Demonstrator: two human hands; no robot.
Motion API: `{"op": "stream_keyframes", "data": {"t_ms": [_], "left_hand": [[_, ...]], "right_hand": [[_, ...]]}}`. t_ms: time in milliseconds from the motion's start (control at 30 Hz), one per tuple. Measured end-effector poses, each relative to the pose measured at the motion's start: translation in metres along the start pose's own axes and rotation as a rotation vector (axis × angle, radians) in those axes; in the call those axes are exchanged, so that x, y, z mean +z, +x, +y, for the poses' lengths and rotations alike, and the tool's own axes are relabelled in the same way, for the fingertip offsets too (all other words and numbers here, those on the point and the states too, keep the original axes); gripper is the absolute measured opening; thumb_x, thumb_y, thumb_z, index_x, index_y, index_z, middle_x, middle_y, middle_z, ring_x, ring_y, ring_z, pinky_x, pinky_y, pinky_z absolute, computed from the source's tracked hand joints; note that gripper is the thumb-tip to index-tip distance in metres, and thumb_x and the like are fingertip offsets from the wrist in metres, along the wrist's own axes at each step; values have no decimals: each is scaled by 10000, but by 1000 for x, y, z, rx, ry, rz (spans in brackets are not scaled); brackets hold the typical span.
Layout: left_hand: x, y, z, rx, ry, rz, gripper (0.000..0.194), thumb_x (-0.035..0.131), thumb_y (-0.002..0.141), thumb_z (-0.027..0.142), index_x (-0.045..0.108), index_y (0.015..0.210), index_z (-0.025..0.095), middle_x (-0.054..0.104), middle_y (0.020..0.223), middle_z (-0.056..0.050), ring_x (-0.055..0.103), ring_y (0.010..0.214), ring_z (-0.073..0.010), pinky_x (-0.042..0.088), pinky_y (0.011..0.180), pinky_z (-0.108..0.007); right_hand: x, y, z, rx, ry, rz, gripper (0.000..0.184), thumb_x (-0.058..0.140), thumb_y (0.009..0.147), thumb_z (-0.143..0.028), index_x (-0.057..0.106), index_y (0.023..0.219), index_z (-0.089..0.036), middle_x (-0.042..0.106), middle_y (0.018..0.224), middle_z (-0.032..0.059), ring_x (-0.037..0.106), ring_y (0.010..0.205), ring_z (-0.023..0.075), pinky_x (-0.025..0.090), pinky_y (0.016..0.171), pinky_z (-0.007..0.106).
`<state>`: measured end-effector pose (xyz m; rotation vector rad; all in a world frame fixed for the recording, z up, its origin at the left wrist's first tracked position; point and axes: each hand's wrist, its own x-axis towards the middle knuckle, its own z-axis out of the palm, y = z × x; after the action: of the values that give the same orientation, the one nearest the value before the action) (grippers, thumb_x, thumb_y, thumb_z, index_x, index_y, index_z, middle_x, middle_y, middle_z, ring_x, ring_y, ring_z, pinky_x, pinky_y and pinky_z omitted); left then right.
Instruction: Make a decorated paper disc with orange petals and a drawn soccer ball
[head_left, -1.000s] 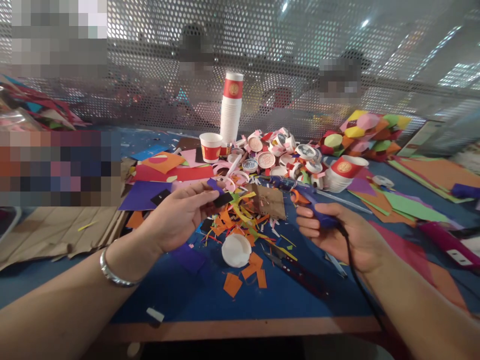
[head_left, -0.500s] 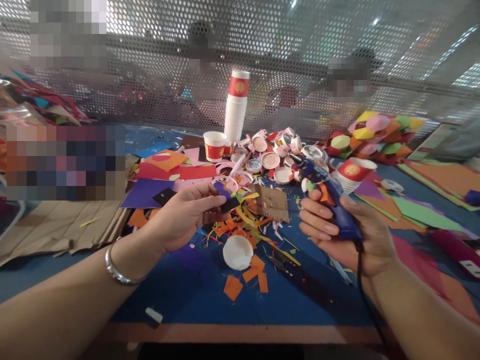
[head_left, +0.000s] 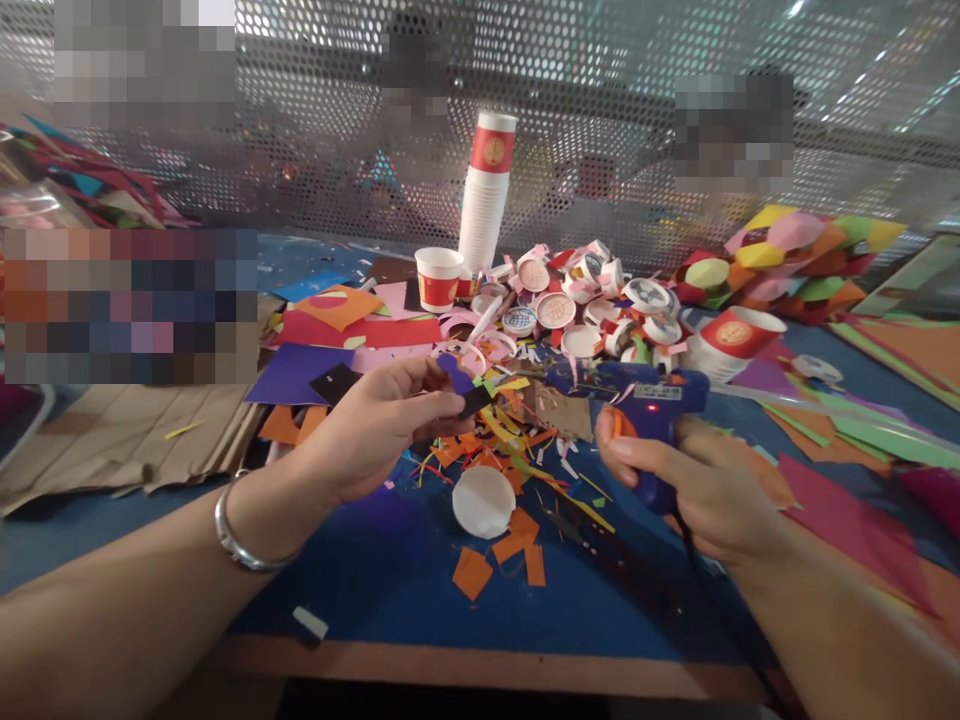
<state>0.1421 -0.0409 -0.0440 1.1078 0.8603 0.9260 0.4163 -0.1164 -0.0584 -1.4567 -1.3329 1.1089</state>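
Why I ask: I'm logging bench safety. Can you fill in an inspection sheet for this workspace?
Surface: blue table, strewn with paper scraps.
Things: glue gun, red light lit; purple piece; black piece.
Clutter: orange pieces, white disc, heaped discs, tall cup stack.
Hands: left hand pinches purple piece and black piece; right hand grips glue gun.
Cables: dark cord leaves the gun's handle; far end unseen.
Surroundings: perforated metal screen, people behind.

Upper centre: tall paper-cup stack (head_left: 486,190) | left: brown cardboard (head_left: 127,440), flat on table (head_left: 360,620) | upper right: multicoloured paper shapes (head_left: 795,255) | behind: perforated metal screen (head_left: 315,150)
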Motion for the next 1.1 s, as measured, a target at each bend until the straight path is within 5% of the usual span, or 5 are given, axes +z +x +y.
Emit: {"op": "stream_keyframes", "data": {"t_ms": [133,300,467,1100], "left_hand": [[3,-1,0,33,47,-23,104,780,781,162,727,861,121,700,894,-41,679,777,-127,613,699,-232],[7,0,-4,55,112,-3,115,766,788,168,692,862,120,688,848,-25,674,715,-107,605,666,-212],[10,1,-5,56,123,-10,122,749,797,161,663,878,130,683,820,-13,676,701,-105,601,653,-207],[10,-3,-5,52,128,-24,154,763,801,153,637,889,146,675,794,1,695,713,-128,612,709,-264]], "right_hand": [[4,0,-1,-80,-140,61,267,713,819,-397,577,650,-239,550,628,-11,482,590,157,430,561,296],[3,-3,0,-211,-342,-12,239,655,871,-406,631,707,-235,722,785,24,655,754,217,531,689,314],[4,-8,0,-310,-548,-32,241,578,923,-357,684,740,-242,722,721,0,663,678,194,541,660,289],[8,-12,0,-352,-568,-67,242,528,986,-309,676,805,-247,684,692,-10,628,684,201,503,635,304]]}}
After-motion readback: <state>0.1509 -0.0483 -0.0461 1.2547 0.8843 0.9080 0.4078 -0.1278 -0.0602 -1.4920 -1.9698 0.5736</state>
